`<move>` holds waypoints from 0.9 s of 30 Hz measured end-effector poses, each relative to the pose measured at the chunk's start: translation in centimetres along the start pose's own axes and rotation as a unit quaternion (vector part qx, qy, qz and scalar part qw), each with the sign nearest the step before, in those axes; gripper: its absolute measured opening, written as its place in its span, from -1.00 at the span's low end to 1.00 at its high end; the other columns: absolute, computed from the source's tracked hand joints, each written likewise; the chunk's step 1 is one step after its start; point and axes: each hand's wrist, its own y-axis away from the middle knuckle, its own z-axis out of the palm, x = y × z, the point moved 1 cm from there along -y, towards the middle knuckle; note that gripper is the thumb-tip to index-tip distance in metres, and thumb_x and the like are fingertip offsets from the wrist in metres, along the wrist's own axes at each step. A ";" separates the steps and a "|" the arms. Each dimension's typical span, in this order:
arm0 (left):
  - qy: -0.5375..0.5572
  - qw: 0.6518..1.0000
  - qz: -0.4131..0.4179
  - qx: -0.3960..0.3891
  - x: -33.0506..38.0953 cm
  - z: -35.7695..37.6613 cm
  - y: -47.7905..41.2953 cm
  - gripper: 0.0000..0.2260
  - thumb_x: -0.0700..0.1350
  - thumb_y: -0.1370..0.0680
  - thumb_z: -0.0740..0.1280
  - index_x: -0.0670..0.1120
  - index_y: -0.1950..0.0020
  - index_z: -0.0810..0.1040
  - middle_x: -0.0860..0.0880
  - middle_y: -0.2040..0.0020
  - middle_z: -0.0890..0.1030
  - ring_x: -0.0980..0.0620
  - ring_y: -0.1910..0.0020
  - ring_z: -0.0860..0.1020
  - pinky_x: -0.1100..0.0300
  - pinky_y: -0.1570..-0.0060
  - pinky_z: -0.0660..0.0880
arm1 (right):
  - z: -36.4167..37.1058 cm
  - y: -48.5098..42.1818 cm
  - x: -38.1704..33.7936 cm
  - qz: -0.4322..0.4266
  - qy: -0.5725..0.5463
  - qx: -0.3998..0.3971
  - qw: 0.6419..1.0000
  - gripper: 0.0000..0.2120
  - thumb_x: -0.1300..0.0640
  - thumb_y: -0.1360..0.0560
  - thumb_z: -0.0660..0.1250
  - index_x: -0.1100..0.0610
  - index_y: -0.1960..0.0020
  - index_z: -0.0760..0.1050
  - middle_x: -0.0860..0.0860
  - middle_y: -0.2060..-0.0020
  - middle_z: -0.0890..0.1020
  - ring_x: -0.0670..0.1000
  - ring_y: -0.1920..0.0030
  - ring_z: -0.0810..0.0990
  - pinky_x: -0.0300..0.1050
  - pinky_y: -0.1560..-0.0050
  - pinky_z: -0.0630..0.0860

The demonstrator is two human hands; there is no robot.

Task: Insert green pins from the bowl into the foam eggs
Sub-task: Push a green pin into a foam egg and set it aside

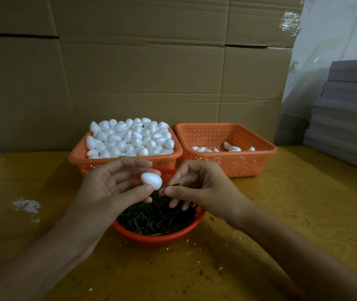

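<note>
My left hand [112, 187] holds a white foam egg [151, 180] between thumb and fingers, above the red bowl [158, 237] full of green pins [151, 220]. My right hand [199, 187] pinches one green pin [175, 184] between thumb and forefinger, its tip right beside the egg. An orange basket [77, 158] heaped with plain foam eggs [129, 137] stands behind on the left. A second orange basket [266, 152] on the right holds a few eggs [231, 148].
The yellow wooden table [281, 203] carries white foam crumbs and a pale stain at the left. Cardboard boxes [140, 72] form a wall behind the baskets. Grey boards [346, 109] are stacked at the far right.
</note>
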 end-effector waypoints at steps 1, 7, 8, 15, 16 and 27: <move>-0.001 1.000 0.000 0.001 0.0 0.0 0.0 -0.67 -0.10 -0.32 0.56 0.04 -0.08 0.72 -0.11 -0.12 0.75 -0.07 -0.10 0.73 0.25 0.08 0.65 | 0.0 0.0 0.0 -0.002 0.000 0.003 1.000 -0.87 0.26 -0.53 0.50 0.26 -0.01 0.58 0.15 0.09 0.77 0.07 0.20 0.74 -0.19 0.27 0.63; -0.017 1.000 0.007 0.005 0.2 0.2 0.0 -0.67 -0.06 -0.29 0.56 0.08 -0.06 0.74 -0.08 -0.09 0.76 -0.06 -0.02 0.73 0.27 0.09 0.64 | 0.2 0.0 0.0 -0.013 0.015 0.003 1.000 -0.90 0.29 -0.53 0.49 0.27 0.01 0.60 0.19 0.12 0.76 0.08 0.26 0.70 -0.16 0.30 0.61; -0.020 1.000 0.008 0.004 0.2 0.2 0.0 -0.67 -0.07 -0.30 0.56 0.07 -0.06 0.74 -0.07 -0.09 0.76 -0.06 -0.03 0.73 0.27 0.09 0.64 | 0.2 0.0 0.0 -0.014 0.020 0.001 1.000 -0.90 0.28 -0.53 0.49 0.28 0.01 0.59 0.18 0.13 0.76 0.09 0.26 0.70 -0.17 0.31 0.61; -0.044 0.999 0.011 0.000 0.1 0.0 0.0 -0.73 -0.09 -0.35 0.54 0.05 -0.04 0.75 -0.05 -0.11 0.75 -0.08 -0.02 0.72 0.27 0.07 0.63 | 0.6 0.0 0.3 -0.003 0.086 -0.014 0.996 -0.92 0.21 -0.60 0.44 0.20 -0.01 0.56 0.09 0.11 0.77 0.12 0.19 0.73 -0.12 0.23 0.62; -0.046 0.999 0.010 -0.001 0.0 -0.1 0.0 -0.74 -0.09 -0.35 0.54 0.05 -0.04 0.75 -0.05 -0.12 0.75 -0.07 -0.02 0.72 0.27 0.08 0.63 | 0.6 0.1 0.2 -0.001 0.100 -0.018 0.995 -0.93 0.21 -0.61 0.43 0.19 -0.03 0.56 0.06 0.10 0.77 0.12 0.17 0.74 -0.11 0.20 0.63; -0.057 0.998 0.007 -0.011 0.1 0.0 0.2 -0.72 -0.05 -0.36 0.54 0.05 -0.06 0.74 -0.05 -0.13 0.75 -0.09 -0.03 0.72 0.24 0.02 0.65 | 1.3 0.4 -0.4 -0.006 0.202 -0.031 0.979 -0.87 0.15 -0.67 0.35 0.16 -0.15 0.62 -0.05 0.03 0.78 -0.01 0.12 0.75 0.08 0.07 0.68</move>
